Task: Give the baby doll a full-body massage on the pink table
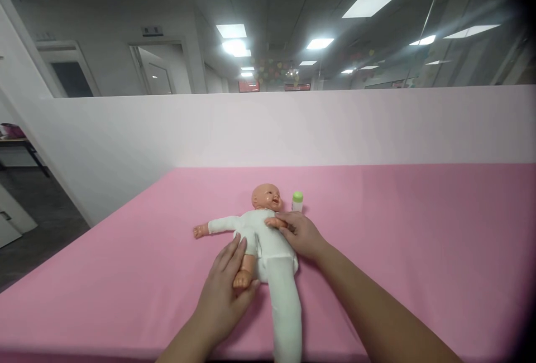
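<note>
Head view shows a baby doll (262,229) lying face up on the pink table (397,251). Left hand (226,290) cups the doll's bare leg (245,271); right hand (299,234) rests flat, fingers spread, on its chest. White onesie (276,262) covers torso and arms, one leg sleeve hanging empty toward the near edge. A green-capped bottle (297,201) stands beside the doll's head.

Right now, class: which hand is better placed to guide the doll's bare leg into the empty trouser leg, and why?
Probably the left hand: it already cups the doll's bare foot beside the empty trouser leg, while the right hand rests on the chest.
</note>
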